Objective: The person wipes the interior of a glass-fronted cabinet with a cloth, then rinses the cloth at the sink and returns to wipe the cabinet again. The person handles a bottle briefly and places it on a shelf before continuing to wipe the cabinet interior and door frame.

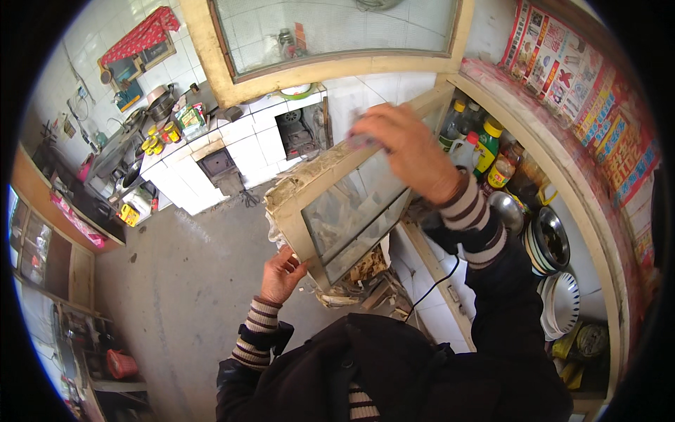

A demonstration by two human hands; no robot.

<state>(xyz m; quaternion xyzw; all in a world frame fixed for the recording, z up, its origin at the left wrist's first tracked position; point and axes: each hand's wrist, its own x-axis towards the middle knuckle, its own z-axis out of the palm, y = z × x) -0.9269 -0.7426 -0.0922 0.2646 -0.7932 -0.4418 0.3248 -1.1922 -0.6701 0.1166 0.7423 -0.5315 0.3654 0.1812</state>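
Observation:
A glazed wooden cabinet door (pixel 292 221) in pale, worn paint stands swung out before me. My left hand (pixel 281 277) pinches the door's lower left corner between thumb and fingers. Above the door's top edge, my right hand (pixel 408 147) is blurred and closed on a small crumpled reddish-grey thing (pixel 364 136), perhaps a cloth or scouring pad; whether it touches the wood I cannot tell. Behind the door's glass (pixel 343 211), pale shapes show dimly. Rough, dirty-looking patches cover the top edge near its left end.
At right, the cabinet holds bottles (pixel 489 145), a metal bowl (pixel 506 211), stacked bowls (pixel 551 240) and plates (pixel 561 306). A screened door (pixel 337 66) hangs above. Wood scraps (pixel 377 295) lie below. A black cable (pixel 435 287) runs beside the cabinet. A tiled stove counter (pixel 258 137) stands beyond.

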